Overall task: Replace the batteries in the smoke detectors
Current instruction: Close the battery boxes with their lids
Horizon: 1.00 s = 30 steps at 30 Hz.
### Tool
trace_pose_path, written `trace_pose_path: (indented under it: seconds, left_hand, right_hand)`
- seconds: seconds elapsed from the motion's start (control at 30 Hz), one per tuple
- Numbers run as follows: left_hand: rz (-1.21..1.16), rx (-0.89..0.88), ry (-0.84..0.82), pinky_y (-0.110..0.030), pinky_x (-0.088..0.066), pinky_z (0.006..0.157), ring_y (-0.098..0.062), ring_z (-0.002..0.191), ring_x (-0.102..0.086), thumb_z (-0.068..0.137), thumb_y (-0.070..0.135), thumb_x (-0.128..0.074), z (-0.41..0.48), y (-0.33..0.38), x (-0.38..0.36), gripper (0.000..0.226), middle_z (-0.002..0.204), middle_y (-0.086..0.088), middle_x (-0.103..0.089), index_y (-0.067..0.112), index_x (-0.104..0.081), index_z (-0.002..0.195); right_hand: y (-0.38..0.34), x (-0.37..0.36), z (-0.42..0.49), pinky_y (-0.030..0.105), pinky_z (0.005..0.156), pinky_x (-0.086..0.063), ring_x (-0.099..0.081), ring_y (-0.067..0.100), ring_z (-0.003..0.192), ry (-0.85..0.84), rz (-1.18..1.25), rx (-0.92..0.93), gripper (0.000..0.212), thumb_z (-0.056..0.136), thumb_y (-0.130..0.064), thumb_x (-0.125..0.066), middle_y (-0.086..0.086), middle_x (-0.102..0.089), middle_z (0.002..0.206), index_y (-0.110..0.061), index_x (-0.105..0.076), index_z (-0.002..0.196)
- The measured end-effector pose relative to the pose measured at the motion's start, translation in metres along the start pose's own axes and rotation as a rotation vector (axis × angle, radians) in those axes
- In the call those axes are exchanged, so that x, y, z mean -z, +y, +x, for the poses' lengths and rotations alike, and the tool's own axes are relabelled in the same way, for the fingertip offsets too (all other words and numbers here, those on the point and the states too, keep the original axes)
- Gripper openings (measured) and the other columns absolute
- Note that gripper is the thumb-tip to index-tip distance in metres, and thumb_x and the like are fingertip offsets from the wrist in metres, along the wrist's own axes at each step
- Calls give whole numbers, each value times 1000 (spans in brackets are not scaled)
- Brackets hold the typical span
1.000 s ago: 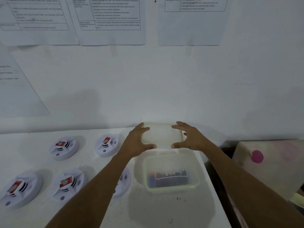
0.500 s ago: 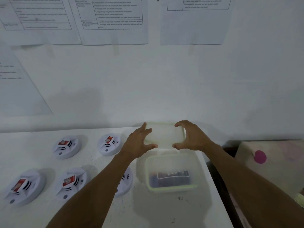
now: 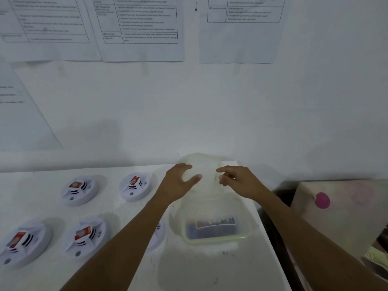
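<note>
Both hands reach over the far end of the worktop (image 3: pixel 210 269) at a blurred lid (image 3: pixel 204 164). The left hand (image 3: pixel 178 183) has a wide grip at its edge, and the right hand (image 3: pixel 239 181) is loosely curled; whether either touches it is unclear. The open box (image 3: pixel 216 238) of batteries (image 3: pixel 212 227) sits just nearer, with detectors (image 3: pixel 134 185) to its left.

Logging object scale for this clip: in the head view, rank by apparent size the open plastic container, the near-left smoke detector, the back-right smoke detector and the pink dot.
1. Open plastic container.
2. Near-left smoke detector, though being closer to the camera inflates it.
3. Back-right smoke detector; probably the same model, farther off.
4. Pink dot.
</note>
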State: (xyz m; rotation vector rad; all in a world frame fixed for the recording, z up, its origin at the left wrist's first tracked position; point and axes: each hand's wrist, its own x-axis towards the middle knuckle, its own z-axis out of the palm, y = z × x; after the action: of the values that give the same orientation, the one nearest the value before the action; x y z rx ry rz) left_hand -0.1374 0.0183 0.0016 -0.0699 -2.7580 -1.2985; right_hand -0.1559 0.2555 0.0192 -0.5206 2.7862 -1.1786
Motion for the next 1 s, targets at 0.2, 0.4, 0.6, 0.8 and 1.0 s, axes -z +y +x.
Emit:
trace_pose_path:
  seconds: [0.2, 0.4, 0.6, 0.8, 1.0]
  left_hand:
    - [83, -39, -231, -34, -15, 117, -16, 147, -18, 78, 46, -76, 7, 5, 10, 68, 159, 5, -25, 31, -51, 139]
    - [211, -101, -28, -41, -34, 107, -25, 122, -35, 88, 33, -70, 14, -2, 16, 33, 131, -5, -42, 29, -67, 121]
    - [177, -45, -74, -32, -27, 113, -15, 143, -29, 79, 50, -74, 2, -10, 12, 72, 157, 4, -26, 22, -50, 140]
    - [136, -26, -117, -40, -25, 119, -19, 149, -18, 82, 43, -74, 7, -18, 11, 71, 164, 2, -10, 28, -43, 144]
    - [114, -85, -123, -33, -30, 115, -13, 147, -24, 80, 37, -77, 13, -24, 15, 68, 162, 2, -18, 26, -49, 140]
  right_hand:
    - [9, -5, 5, 25, 98, -33, -39, 10, 123, 29, -171, 114, 27, 85, -28, -73, -9, -43, 137, -28, -67, 111]
    - [19, 3, 5, 21, 104, -29, -47, 14, 127, 37, -268, 167, 36, 85, -29, -74, -6, -54, 133, -30, -64, 119]
    - [24, -9, 8, 38, 103, -42, -42, 15, 121, 167, -230, 171, 38, 78, -33, -80, -3, -51, 128, -26, -68, 113]
    - [22, -10, 16, 35, 111, -37, -41, 9, 135, 111, -122, 127, 44, 76, -31, -82, -2, -49, 142, -27, -61, 114]
    - [30, -4, 24, 29, 113, -31, -29, -1, 134, 37, -55, 63, 66, 69, -39, -85, -11, -27, 152, -33, -58, 129]
